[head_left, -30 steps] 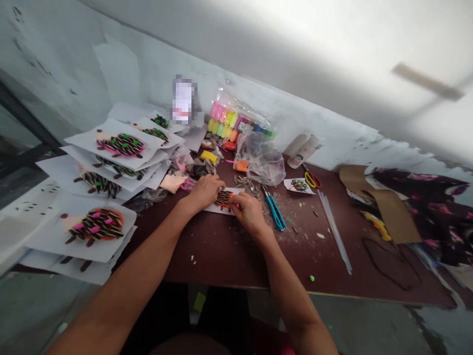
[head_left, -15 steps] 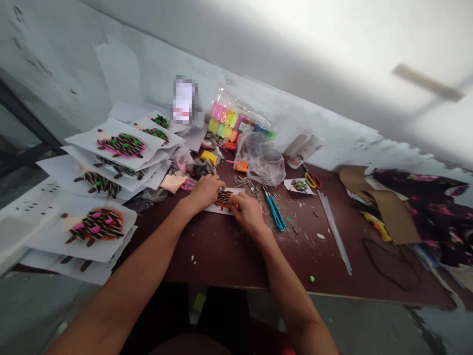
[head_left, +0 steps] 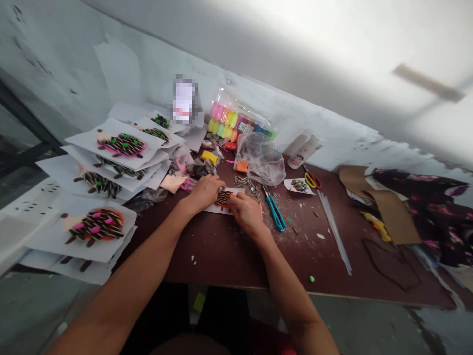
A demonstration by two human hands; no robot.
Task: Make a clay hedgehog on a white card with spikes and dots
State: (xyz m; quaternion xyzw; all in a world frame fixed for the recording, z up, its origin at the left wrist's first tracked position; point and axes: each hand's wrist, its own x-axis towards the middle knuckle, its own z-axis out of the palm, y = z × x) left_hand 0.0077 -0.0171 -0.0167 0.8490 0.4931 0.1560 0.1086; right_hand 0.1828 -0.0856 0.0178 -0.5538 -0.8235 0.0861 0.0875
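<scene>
- The white paper card bearing an orange base covered with dark striped seeds lies on the dark reddish-brown table, between the two hands.
- The left hand rests at the card's left side, fingers bent and close together; whether they grip anything, I cannot tell.
- The right hand bends over the right part of the orange base, thumb and forefinger narrowly spaced; whether a seed sits between them is hidden.
- The step in hand looks like setting or pressing seeds into the base. Light, straight-down pressure should seat each one without flattening its neighbours.
- The left fingers would do best steadying paper, clear of the seeds.
- Matching the slant of the existing rows should give an even coat.
- The loose heap of striped seeds lies just beyond the card, near the teal-handled cutter; a careless wrist could brush that tool.
</scene>
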